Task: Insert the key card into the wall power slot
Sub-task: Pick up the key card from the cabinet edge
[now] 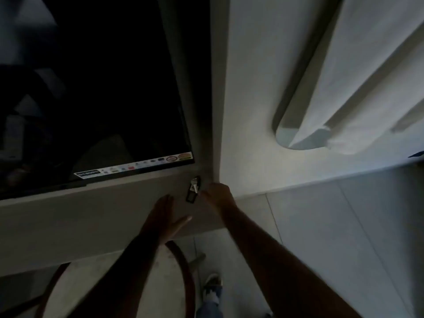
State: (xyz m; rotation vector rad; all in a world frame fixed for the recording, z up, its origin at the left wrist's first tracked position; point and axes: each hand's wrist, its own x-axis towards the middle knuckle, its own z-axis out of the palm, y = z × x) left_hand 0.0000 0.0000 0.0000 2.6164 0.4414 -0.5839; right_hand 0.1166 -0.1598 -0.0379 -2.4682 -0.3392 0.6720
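Note:
The room is dim. A small dark key card [191,195] with a pale piece at its top hangs upright against the grey wall panel, just below the TV's lower right corner. Its top meets a small dark wall power slot [197,179]; blur hides how deep it sits. My right hand [218,195] is curled just right of the card, and its fingertips pinch the card's right edge. My left hand [165,218] lies flat on the wall panel below and left of the card, fingers spread, holding nothing.
A large dark TV [91,88] with a sticker strip fills the upper left. The wall corner [216,134] runs just right of the slot. A wall-mounted white unit [332,88] is at the upper right. A dark curved chair back [181,255] and my shoe [213,283] are below.

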